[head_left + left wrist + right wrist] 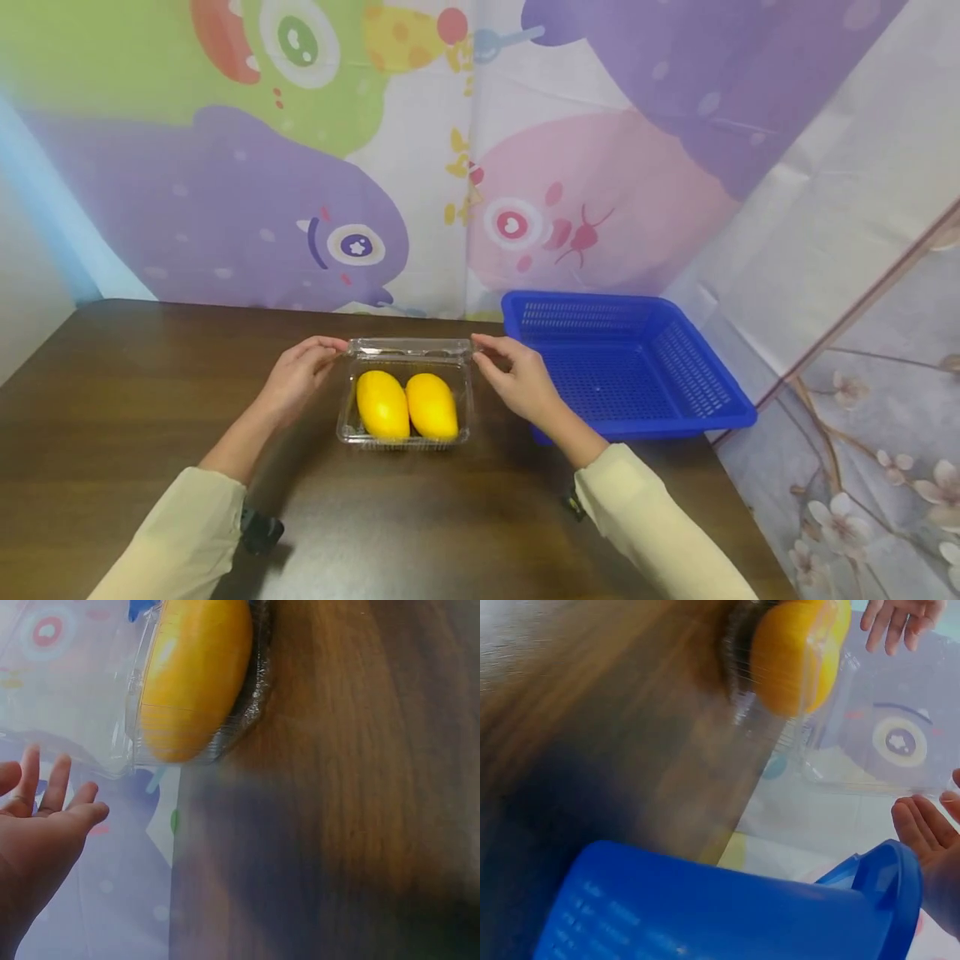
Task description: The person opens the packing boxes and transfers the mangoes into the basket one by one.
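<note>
A clear plastic clamshell box (347,429) sits on the table with two yellow mangoes (383,406) side by side in its base. Its hinged lid (408,347) is raised along the far side. At the lid's left corner, my left hand (296,373) pinches the edge with its fingertips; in the left wrist view the other fingers are spread. My right hand (519,379) pinches the opposite corner between thumb and index finger. One mango (196,675) shows large through the box wall in the left wrist view.
To the right of the box stands a blue plastic basket (637,432) with slotted walls, near my right hand and forearm. Everything rests on a dark brown wooden table (150,400). A cartoon-printed cloth (435,275) hangs behind it, and a flowered cloth borders the right side.
</note>
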The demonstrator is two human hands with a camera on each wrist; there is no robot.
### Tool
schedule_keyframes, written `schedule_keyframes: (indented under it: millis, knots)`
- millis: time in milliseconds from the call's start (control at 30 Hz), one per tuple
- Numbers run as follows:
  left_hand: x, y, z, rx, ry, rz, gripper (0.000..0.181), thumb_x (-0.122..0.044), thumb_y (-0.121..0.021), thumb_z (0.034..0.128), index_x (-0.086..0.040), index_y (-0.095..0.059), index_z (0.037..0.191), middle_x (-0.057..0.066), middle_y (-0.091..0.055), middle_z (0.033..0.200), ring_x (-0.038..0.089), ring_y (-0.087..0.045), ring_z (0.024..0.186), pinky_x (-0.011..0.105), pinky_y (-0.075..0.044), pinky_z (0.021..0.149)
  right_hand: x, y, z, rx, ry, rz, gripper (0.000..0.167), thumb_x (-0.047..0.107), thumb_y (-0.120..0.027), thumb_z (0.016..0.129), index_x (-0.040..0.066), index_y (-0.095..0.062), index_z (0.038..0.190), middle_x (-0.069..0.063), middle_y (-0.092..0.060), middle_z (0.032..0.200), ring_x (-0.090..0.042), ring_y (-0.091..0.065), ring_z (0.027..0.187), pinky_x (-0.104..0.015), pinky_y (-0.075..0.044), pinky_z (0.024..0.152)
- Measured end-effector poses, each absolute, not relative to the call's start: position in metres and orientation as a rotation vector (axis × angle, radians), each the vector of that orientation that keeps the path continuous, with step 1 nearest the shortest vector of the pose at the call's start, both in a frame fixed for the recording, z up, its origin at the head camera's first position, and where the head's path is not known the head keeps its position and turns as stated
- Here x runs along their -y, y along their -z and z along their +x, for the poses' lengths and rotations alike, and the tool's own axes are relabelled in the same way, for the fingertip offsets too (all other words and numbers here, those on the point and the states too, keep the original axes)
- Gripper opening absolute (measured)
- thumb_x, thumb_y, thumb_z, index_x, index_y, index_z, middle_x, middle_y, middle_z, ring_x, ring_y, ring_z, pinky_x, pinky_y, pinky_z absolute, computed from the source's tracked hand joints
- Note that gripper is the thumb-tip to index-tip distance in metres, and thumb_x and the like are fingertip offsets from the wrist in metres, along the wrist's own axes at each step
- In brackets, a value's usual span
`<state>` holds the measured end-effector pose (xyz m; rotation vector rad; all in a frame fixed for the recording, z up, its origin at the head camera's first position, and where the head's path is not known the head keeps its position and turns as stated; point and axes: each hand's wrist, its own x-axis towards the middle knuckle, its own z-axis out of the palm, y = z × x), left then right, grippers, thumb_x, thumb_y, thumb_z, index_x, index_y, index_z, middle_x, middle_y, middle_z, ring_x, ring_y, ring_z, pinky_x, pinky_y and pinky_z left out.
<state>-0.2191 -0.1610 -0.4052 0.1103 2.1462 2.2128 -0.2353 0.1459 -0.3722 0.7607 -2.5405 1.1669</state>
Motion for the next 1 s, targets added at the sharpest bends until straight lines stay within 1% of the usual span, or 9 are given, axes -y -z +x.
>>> schedule_keyframes:
  millis: [100, 167, 267, 367, 500, 600, 833, 933, 1000]
  knots:
    - [0.161, 0.405, -0.222, -2.109, -2.287, 0.125, 0.018, -0.014, -0.041, 0.098, -0.008, -0.057, 0.1, -0.016, -0.055, 0.099, -0.002, -0.05, 0.103, 0.042, -0.024, 0.114, -0.142, 0.369, -0.244, 2.526, -1.236, 0.708, 0.031, 0.014, -0.06, 0.092, 0.001, -0.063, 0.119, -0.012, -0.067, 0.11, -0.022, -0.066, 0.096, -0.029, -0.056, 0.081]
    - [0.16, 0.406, -0.224, -2.073, -2.344, 0.148, 0.015, -0.015, -0.044, 0.0979, -0.013, -0.058, 0.097, -0.015, -0.057, 0.099, -0.002, -0.054, 0.102, 0.036, -0.029, 0.112, -0.14, 0.366, -0.249, 2.514, -1.254, 0.661, 0.03, 0.016, -0.059, 0.092, 0.002, -0.064, 0.118, -0.012, -0.068, 0.109, -0.023, -0.067, 0.094, -0.03, -0.056, 0.079]
    - [0.158, 0.407, -0.228, -1.986, -2.452, 0.191, 0.013, -0.016, -0.046, 0.0977, -0.015, -0.059, 0.093, -0.012, -0.062, 0.097, 0.001, -0.059, 0.098, 0.024, -0.039, 0.105, -0.137, 0.364, -0.255, 2.49, -1.269, 0.59, 0.027, 0.018, -0.06, 0.092, 0.004, -0.066, 0.114, -0.012, -0.069, 0.108, -0.023, -0.067, 0.095, -0.032, -0.056, 0.08]
    - [0.156, 0.407, -0.232, -1.918, -2.533, 0.219, 0.012, -0.016, -0.049, 0.0971, -0.015, -0.059, 0.093, -0.01, -0.064, 0.096, 0.004, -0.061, 0.096, 0.015, -0.045, 0.095, -0.133, 0.362, -0.261, 2.475, -1.294, 0.514, 0.026, 0.02, -0.061, 0.091, 0.005, -0.068, 0.111, -0.01, -0.07, 0.108, -0.022, -0.066, 0.098, -0.033, -0.055, 0.083]
    - [0.155, 0.406, -0.239, -1.914, -2.568, 0.202, 0.008, -0.016, -0.052, 0.0957, -0.015, -0.06, 0.094, -0.009, -0.064, 0.096, 0.003, -0.061, 0.094, 0.015, -0.048, 0.09, -0.126, 0.359, -0.27, 2.449, -1.371, 0.449, 0.026, 0.02, -0.061, 0.091, 0.004, -0.068, 0.11, -0.011, -0.07, 0.106, -0.022, -0.066, 0.098, -0.034, -0.054, 0.084]
    - [0.154, 0.407, -0.245, -2.005, -2.528, 0.148, 0.007, -0.015, -0.054, 0.0944, -0.012, -0.059, 0.099, -0.009, -0.061, 0.095, 0.002, -0.06, 0.092, 0.014, -0.05, 0.087, -0.121, 0.361, -0.278, 2.417, -1.435, 0.412, 0.026, 0.019, -0.061, 0.091, 0.002, -0.068, 0.109, -0.013, -0.07, 0.101, -0.023, -0.066, 0.092, -0.032, -0.055, 0.081]
    - [0.151, 0.413, -0.259, -2.213, -2.399, -0.005, 0.034, -0.014, -0.056, 0.0936, 0.01, -0.049, 0.118, -0.008, -0.057, 0.09, 0.002, -0.059, 0.083, 0.014, -0.052, 0.079, -0.11, 0.37, -0.293, 2.336, -1.569, 0.283, 0.024, 0.013, -0.061, 0.09, -0.002, -0.066, 0.109, -0.02, -0.069, 0.094, -0.027, -0.064, 0.078, -0.028, -0.056, 0.069]
    - [0.15, 0.415, -0.262, -2.243, -2.368, -0.041, 0.04, -0.015, -0.054, 0.0944, 0.012, -0.046, 0.123, -0.009, -0.056, 0.089, 0.001, -0.059, 0.082, 0.013, -0.053, 0.079, -0.106, 0.375, -0.295, 2.344, -1.599, 0.202, 0.023, 0.01, -0.06, 0.09, -0.002, -0.065, 0.109, -0.022, -0.069, 0.094, -0.03, -0.065, 0.077, -0.027, -0.056, 0.068]
    - [0.15, 0.416, -0.264, -2.257, -2.352, -0.059, 0.039, -0.015, -0.054, 0.0946, 0.011, -0.047, 0.123, -0.008, -0.055, 0.089, 0.001, -0.058, 0.082, 0.013, -0.053, 0.078, -0.103, 0.378, -0.297, 2.359, -1.622, 0.155, 0.024, 0.007, -0.059, 0.089, -0.003, -0.065, 0.11, -0.023, -0.068, 0.094, -0.032, -0.065, 0.077, -0.025, -0.056, 0.066]
